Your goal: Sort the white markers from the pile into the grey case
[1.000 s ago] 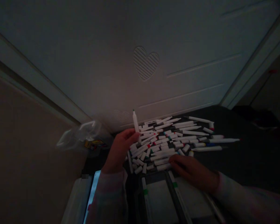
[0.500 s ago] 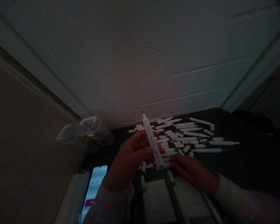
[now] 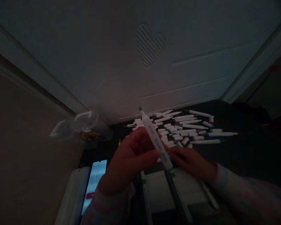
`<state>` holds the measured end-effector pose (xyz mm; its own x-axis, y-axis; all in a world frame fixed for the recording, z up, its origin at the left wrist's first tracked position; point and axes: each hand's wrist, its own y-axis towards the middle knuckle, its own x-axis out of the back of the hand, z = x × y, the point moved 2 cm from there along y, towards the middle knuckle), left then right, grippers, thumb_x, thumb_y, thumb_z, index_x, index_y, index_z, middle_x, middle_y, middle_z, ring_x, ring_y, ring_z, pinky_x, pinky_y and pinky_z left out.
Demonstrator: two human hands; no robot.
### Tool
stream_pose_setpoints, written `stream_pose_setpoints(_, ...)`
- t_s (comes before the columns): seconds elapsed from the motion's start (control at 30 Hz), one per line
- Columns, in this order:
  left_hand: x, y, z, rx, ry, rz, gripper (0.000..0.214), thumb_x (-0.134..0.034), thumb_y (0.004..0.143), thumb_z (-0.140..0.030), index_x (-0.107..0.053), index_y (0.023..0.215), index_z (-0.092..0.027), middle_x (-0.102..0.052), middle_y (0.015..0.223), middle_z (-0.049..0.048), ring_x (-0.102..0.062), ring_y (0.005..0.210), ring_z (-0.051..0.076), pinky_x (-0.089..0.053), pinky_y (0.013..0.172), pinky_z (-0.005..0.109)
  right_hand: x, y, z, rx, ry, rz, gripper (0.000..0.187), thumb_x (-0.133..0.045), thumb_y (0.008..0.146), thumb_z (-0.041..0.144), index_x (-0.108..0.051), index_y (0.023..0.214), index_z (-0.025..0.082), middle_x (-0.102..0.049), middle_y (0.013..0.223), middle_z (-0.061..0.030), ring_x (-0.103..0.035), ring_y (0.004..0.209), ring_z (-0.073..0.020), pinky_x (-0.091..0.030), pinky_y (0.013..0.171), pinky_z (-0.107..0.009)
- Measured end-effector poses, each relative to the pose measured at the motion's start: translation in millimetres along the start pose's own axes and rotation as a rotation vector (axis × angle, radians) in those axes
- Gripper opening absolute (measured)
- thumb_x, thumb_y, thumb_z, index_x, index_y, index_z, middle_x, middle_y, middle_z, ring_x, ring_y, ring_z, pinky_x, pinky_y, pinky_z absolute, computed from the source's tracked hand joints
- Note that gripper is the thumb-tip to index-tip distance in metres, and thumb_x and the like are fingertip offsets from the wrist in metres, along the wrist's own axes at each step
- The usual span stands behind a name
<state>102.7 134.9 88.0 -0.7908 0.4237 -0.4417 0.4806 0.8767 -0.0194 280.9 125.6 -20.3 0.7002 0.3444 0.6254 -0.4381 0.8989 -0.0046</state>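
My left hand (image 3: 131, 162) is closed around an uncapped white marker (image 3: 155, 140) with a green nib pointing up and away. The marker's lower end has a green band. My right hand (image 3: 193, 164) is closed beside it, fingertips low at the edge of the marker pile (image 3: 189, 126); whatever they pinch is hidden. Below the hands lie two white pads or sheets (image 3: 159, 192). One capped marker with a green band (image 3: 180, 197) lies between them, and a second such marker (image 3: 145, 197) is at the left.
Uncapped markers and loose caps (image 3: 184, 141) spread over the dark tabletop (image 3: 224, 162) toward a pale door (image 3: 103, 56) with heart reliefs. A clear plastic case (image 3: 91, 125) stands at the left. A lit phone (image 3: 95, 181) lies before it beside a white object (image 3: 72, 195).
The green marker in my left hand has moved slightly down and right relative to the hands' surroundings, and its printed side now shows. My view has tilted down a little.
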Motion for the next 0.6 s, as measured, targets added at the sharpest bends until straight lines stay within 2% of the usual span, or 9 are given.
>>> stream_pose_setpoints(0.2, -5.8, -2.7, 0.7, 0.045, 0.023, 0.016, 0.022, -0.065, 0.067, -0.011, -0.061, 0.086, -0.021, -0.065, 0.076, -0.0010, -0.062, 0.069, 0.012, -0.051, 0.063, 0.021, 1.5, -0.3, 1.7, 0.003, -0.004, 0.006, 0.022, -0.038, 0.086, 0.027, -0.056, 0.088, 0.016, -0.064, 0.078, -0.0053, -0.058, 0.070, -0.0146, -0.044, 0.063, -0.025)
stream_pose_setpoints(0.4, -7.5, -4.5, -0.1, 0.057, 0.053, -0.060, 0.023, -0.067, 0.065, -0.013, -0.058, 0.085, -0.021, -0.064, 0.075, -0.0011, -0.061, 0.067, 0.013, -0.049, 0.060, 0.022, 0.3, -1.1, -0.2, 0.003, 0.007, 0.014, 0.024, -0.037, 0.086, 0.028, -0.057, 0.093, 0.016, -0.065, 0.082, -0.0059, -0.059, 0.073, -0.0151, -0.044, 0.066, -0.026)
stream_pose_setpoints(0.6, -10.5, -10.8, -1.2, 0.109, 0.069, -0.005, 0.021, -0.066, 0.067, -0.013, -0.057, 0.085, -0.020, -0.064, 0.076, -0.0007, -0.061, 0.068, 0.013, -0.049, 0.060, 0.021, 0.2, -1.1, 0.6, 0.001, 0.016, 0.002, 0.024, -0.038, 0.086, 0.028, -0.059, 0.092, 0.017, -0.065, 0.080, -0.0061, -0.060, 0.071, -0.0162, -0.046, 0.065, -0.027)
